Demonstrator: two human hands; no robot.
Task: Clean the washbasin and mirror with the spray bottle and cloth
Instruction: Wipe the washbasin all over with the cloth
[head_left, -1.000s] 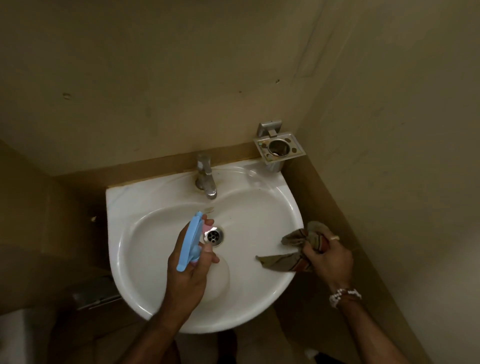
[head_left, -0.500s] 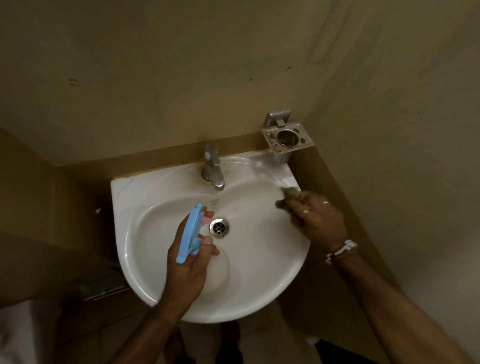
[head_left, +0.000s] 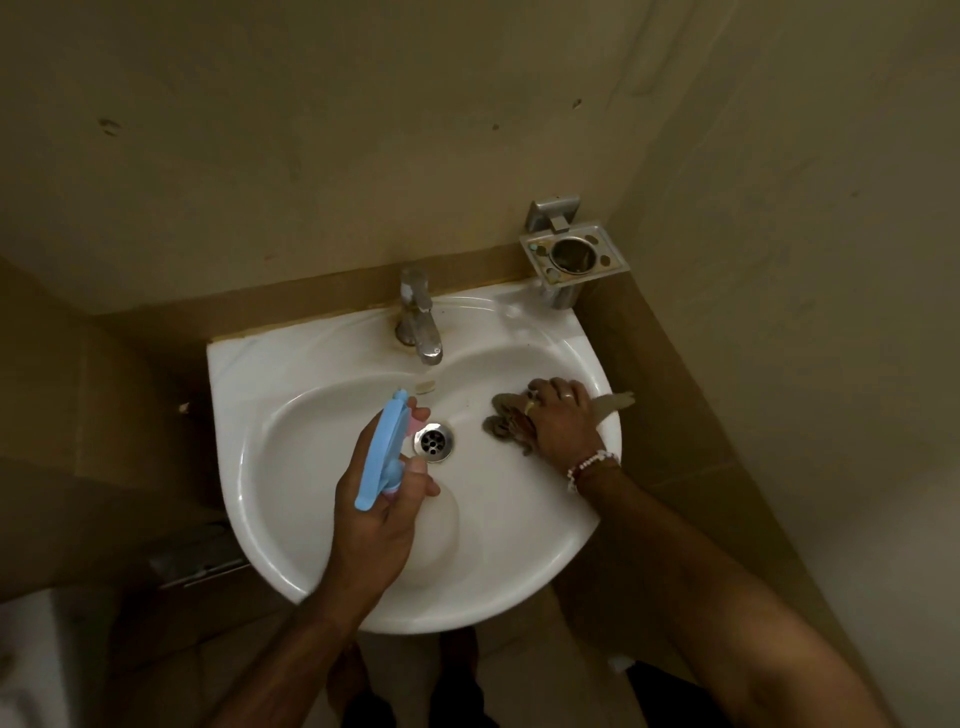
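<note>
Setting: dim beige bathroom corner, white washbasin (head_left: 519, 545) fixed to the wall, tap (head_left: 418, 322) at the back, drain (head_left: 434, 441) in the middle, metal holder (head_left: 571, 257) at the back right corner.
Change: 1 second ago cloth bunched over the front right rim, clear of the bowl; half a second ago up at the back right rim; now down inside the bowl, right of the drain.
Meaning: wiping stroke under way across the right inner wall, judged from the blur; mirror out of view, not yet reached.
Cloth (head_left: 506, 423): crumpled, pressed against the porcelain, tail trailing over the right rim.
Right hand (head_left: 561, 426): palm down on the cloth, fingers pressed together and curled onto it.
Left hand (head_left: 374, 499): wrapped round the spray bottle neck, 1 fingertip forward near the trigger, thumb on the side.
Spray bottle (head_left: 384, 447): held above the bowl, just left of the drain, same place as before.
Long axis: blue head runs front-left to back-right, nozzle toward the tap; pale body hangs below the hand.
</note>
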